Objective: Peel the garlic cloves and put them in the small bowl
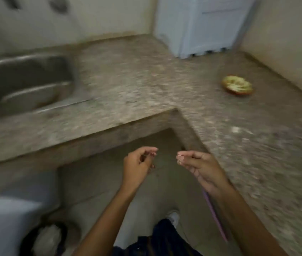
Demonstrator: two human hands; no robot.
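I see a speckled stone L-shaped table (128, 74), sink (23, 80) at left, small bowl (238, 87) far right; left hand (139, 163) and right hand (200, 167) loosely curled; what they hold is too blurred to tell.

The single head-worn camera is looking forward and steeply down from standing height, taking in the inner corner of an L-shaped stone counter (128, 74) with a wide-angle spread. It is sitting close above the person's left hand (139, 161) and right hand (200, 165), while the sink (26, 78) is lying at the left edge. Motion blur is smearing the whole view.
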